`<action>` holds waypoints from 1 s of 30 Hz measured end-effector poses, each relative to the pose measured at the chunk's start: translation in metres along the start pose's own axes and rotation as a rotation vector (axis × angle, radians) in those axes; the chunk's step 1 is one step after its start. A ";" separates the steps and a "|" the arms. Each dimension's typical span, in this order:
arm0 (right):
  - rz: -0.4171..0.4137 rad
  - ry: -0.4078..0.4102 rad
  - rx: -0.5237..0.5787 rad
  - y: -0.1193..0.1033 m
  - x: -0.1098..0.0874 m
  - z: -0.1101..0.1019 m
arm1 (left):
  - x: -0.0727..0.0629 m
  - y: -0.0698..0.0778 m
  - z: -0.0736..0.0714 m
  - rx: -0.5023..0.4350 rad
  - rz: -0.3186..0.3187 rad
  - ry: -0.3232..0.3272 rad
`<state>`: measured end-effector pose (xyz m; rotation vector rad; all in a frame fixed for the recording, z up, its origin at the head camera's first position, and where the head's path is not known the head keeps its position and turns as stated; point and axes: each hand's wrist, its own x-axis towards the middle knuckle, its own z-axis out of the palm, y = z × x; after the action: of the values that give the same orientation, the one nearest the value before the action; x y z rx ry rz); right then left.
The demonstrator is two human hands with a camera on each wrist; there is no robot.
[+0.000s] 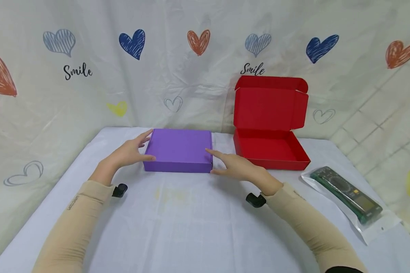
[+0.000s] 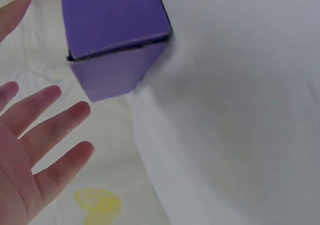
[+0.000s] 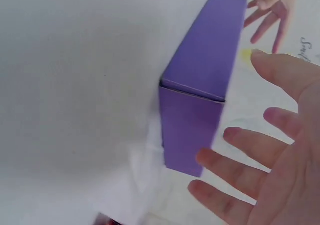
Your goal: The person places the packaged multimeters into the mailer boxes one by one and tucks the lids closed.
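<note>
A closed purple box (image 1: 181, 146) lies flat on the table between my two hands. At its left end is my left hand (image 1: 128, 151), fingers spread, the thumb by the front left corner. My right hand (image 1: 237, 166) reaches toward the right end with its fingers extended. In the left wrist view, the purple box (image 2: 117, 20) stands apart from the outstretched fingers (image 2: 55, 130). The right wrist view shows the box's end (image 3: 192, 127) beside straight, parted fingers (image 3: 235, 172). Neither hand grips anything.
Behind and right of my right hand stands an open red box (image 1: 271, 151), its lid raised. A green multimeter (image 1: 345, 193) in a clear plastic bag lies at the table's right edge. A white patterned sheet (image 1: 205, 76) hangs behind the table.
</note>
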<state>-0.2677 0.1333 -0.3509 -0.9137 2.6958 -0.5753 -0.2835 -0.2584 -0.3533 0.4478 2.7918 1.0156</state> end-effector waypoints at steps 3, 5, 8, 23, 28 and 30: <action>-0.039 0.042 -0.015 -0.004 -0.008 -0.004 | -0.002 0.008 0.002 -0.018 0.000 0.031; -0.066 0.079 -0.018 -0.007 -0.014 -0.008 | -0.002 0.015 0.003 -0.028 0.022 0.060; -0.102 0.135 -0.016 -0.011 -0.022 -0.015 | -0.002 0.026 0.008 -0.049 0.071 0.109; -0.132 0.372 0.009 -0.004 -0.053 -0.046 | 0.004 0.080 0.033 -0.263 0.245 0.266; -0.121 0.466 0.017 0.008 -0.063 -0.054 | 0.009 0.095 0.040 -0.331 0.282 0.277; -0.118 0.504 0.026 0.013 -0.068 -0.057 | 0.012 0.101 0.043 -0.355 0.305 0.279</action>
<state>-0.2411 0.2012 -0.2994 -1.0412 3.0712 -0.9798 -0.2616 -0.1546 -0.3210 0.7470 2.7303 1.7243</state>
